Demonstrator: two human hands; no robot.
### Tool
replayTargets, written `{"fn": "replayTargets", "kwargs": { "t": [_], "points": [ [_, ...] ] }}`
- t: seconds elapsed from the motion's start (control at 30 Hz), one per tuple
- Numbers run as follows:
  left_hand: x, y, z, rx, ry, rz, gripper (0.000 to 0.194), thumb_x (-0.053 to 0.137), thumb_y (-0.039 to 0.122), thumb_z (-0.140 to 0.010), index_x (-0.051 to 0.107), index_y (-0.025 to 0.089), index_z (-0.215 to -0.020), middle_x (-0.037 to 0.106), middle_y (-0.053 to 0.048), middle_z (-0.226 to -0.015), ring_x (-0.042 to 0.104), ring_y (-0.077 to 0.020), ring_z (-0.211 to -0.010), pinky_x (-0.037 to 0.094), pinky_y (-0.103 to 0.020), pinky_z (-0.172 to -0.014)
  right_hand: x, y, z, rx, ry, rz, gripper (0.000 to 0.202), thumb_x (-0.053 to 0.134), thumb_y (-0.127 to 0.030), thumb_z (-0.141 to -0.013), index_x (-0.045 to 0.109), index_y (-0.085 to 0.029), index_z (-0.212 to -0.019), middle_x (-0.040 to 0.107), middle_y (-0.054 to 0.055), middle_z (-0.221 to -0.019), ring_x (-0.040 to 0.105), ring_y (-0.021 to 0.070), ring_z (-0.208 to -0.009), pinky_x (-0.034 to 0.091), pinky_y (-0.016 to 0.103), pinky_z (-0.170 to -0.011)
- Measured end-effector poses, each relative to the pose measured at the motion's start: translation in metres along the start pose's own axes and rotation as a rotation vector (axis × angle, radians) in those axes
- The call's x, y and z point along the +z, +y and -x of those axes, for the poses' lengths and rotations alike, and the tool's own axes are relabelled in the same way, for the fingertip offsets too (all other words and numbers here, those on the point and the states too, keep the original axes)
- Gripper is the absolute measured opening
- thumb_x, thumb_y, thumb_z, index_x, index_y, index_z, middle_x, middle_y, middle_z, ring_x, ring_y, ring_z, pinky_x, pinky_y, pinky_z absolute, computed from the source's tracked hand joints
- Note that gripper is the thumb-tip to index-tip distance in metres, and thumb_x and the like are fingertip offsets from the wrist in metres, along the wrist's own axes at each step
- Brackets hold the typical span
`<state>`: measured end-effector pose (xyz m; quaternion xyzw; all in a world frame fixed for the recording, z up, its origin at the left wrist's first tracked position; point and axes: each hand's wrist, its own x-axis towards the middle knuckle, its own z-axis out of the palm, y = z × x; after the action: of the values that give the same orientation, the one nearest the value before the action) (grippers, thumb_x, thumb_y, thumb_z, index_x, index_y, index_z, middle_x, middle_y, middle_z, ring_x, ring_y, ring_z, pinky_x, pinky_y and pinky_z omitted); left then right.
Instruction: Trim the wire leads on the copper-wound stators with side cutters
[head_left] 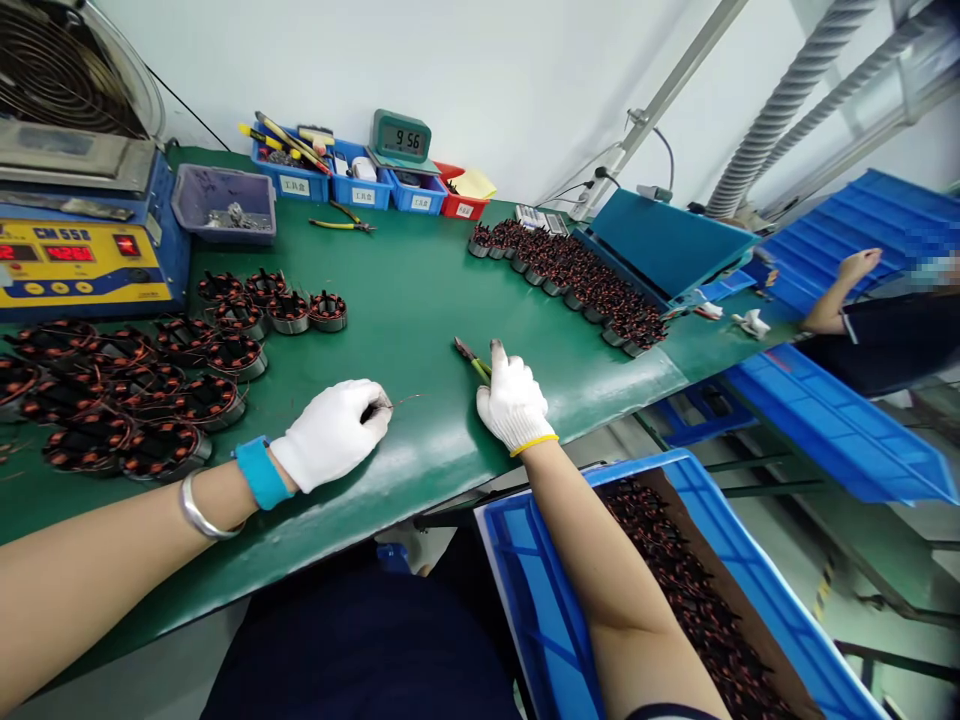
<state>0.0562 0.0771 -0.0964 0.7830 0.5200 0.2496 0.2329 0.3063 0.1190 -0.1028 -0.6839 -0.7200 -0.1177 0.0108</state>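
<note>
My left hand (334,430), in a white glove with a blue wrist band, is closed in a pinch above the green table (420,450). A thin copper wire (409,399) sticks out past its fingertips. My right hand (515,400), gloved in white, is wrapped round green-handled cutters (472,360), whose jaws point up and to the left, away from me. Wound stator cores (161,450) with orange copper coils stand in a group left of my left hand. Rows of similar cores (577,280) stand at the back right, beyond my right hand.
A yellow-and-blue device (82,265) and a purple bin (225,205) stand at the left. Yellow-handled pliers (343,226) lie before blue tool boxes (296,185) and a clock (403,137). A blue crate (525,590) of cores sits below my right arm. Another person's arm (832,295) shows far right.
</note>
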Motion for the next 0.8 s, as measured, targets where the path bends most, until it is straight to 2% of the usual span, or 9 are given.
{"fn": "replayTargets", "kwargs": {
  "t": [0.07, 0.27, 0.33, 0.4, 0.47, 0.53, 0.6, 0.67, 0.8],
  "points": [
    [0.0, 0.001, 0.0, 0.001, 0.007, -0.001, 0.018, 0.045, 0.032, -0.085, 0.057, 0.02, -0.079, 0.061, -0.002, -0.08, 0.054, -0.019, -0.077, 0.041, -0.032, -0.071, -0.001, -0.001, 0.004, 0.018, -0.003, -0.014, 0.071, 0.045, -0.03, -0.084, 0.019, -0.014, -0.148, 0.048, 0.018, -0.115, 0.052, 0.0297, -0.093, 0.047, 0.04, -0.076],
    [0.002, -0.001, 0.0, 0.013, 0.009, -0.006, 0.021, 0.043, 0.033, -0.087, 0.059, 0.02, -0.083, 0.062, -0.003, -0.084, 0.055, -0.0201, -0.081, 0.042, -0.033, -0.074, -0.003, -0.003, 0.009, -0.042, -0.011, -0.071, 0.066, 0.044, -0.023, -0.084, 0.024, -0.015, -0.147, 0.051, 0.017, -0.115, 0.051, 0.0308, -0.102, 0.042, 0.044, -0.089],
    [0.002, -0.002, 0.0, 0.018, 0.009, -0.012, 0.022, 0.043, 0.033, -0.087, 0.059, 0.02, -0.083, 0.062, -0.003, -0.084, 0.055, -0.0203, -0.081, 0.042, -0.034, -0.074, -0.008, -0.005, 0.014, 0.012, -0.03, -0.191, 0.066, 0.042, -0.023, -0.084, 0.025, -0.016, -0.147, 0.051, 0.017, -0.116, 0.051, 0.0313, -0.103, 0.043, 0.045, -0.089],
    [0.002, -0.002, 0.0, 0.023, 0.011, -0.015, 0.022, 0.042, 0.034, -0.088, 0.059, 0.02, -0.084, 0.063, -0.003, -0.085, 0.056, -0.0204, -0.081, 0.043, -0.034, -0.074, -0.017, -0.007, 0.024, 0.063, -0.08, -0.465, 0.068, 0.042, -0.023, -0.082, 0.023, -0.021, -0.148, 0.05, 0.015, -0.12, 0.053, 0.0291, -0.103, 0.044, 0.045, -0.089],
    [0.002, -0.001, 0.0, 0.03, 0.012, -0.015, 0.023, 0.042, 0.034, -0.088, 0.06, 0.02, -0.084, 0.063, -0.003, -0.085, 0.056, -0.0204, -0.081, 0.043, -0.034, -0.074, -0.028, -0.011, 0.04, 0.068, -0.223, -0.901, 0.071, 0.043, -0.024, -0.08, 0.022, -0.028, -0.147, 0.052, 0.01, -0.116, 0.057, 0.0236, -0.093, 0.047, 0.042, -0.085],
    [0.001, -0.001, 0.0, 0.037, 0.015, -0.018, 0.023, 0.042, 0.033, -0.089, 0.06, 0.02, -0.084, 0.063, -0.003, -0.086, 0.056, -0.0204, -0.081, 0.043, -0.034, -0.074, -0.038, -0.014, 0.057, 0.039, -0.509, -1.348, 0.075, 0.046, -0.024, -0.075, 0.022, -0.033, -0.145, 0.054, 0.005, -0.107, 0.06, 0.0192, -0.082, 0.051, 0.04, -0.077],
    [0.001, -0.002, 0.0, 0.043, 0.015, -0.021, 0.023, 0.041, 0.033, -0.089, 0.06, 0.021, -0.085, 0.064, -0.003, -0.087, 0.057, -0.0204, -0.082, 0.043, -0.033, -0.075, -0.044, -0.017, 0.07, 0.017, -0.789, -1.611, 0.077, 0.051, -0.024, -0.071, 0.026, -0.033, -0.144, 0.054, 0.004, -0.1, 0.06, 0.017, -0.074, 0.052, 0.037, -0.069],
    [0.001, -0.002, 0.0, 0.047, 0.017, -0.023, 0.023, 0.041, 0.033, -0.089, 0.06, 0.02, -0.087, 0.064, -0.003, -0.088, 0.057, -0.0205, -0.084, 0.044, -0.034, -0.077, -0.045, -0.019, 0.077, -0.007, -0.952, -1.661, 0.078, 0.056, -0.024, -0.069, 0.032, -0.029, -0.143, 0.057, 0.004, -0.097, 0.059, 0.0156, -0.07, 0.051, 0.033, -0.064],
    [0.003, -0.004, -0.001, 0.069, 0.013, -0.035, 0.023, 0.041, 0.033, -0.09, 0.06, 0.021, -0.088, 0.064, -0.003, -0.089, 0.057, -0.0206, -0.085, 0.044, -0.034, -0.078, -0.044, -0.023, 0.075, -0.033, -0.992, -1.588, 0.073, 0.059, -0.019, -0.069, 0.04, -0.026, -0.139, 0.06, 0.003, -0.098, 0.057, 0.014, -0.072, 0.048, 0.025, -0.06]
  ]
}}
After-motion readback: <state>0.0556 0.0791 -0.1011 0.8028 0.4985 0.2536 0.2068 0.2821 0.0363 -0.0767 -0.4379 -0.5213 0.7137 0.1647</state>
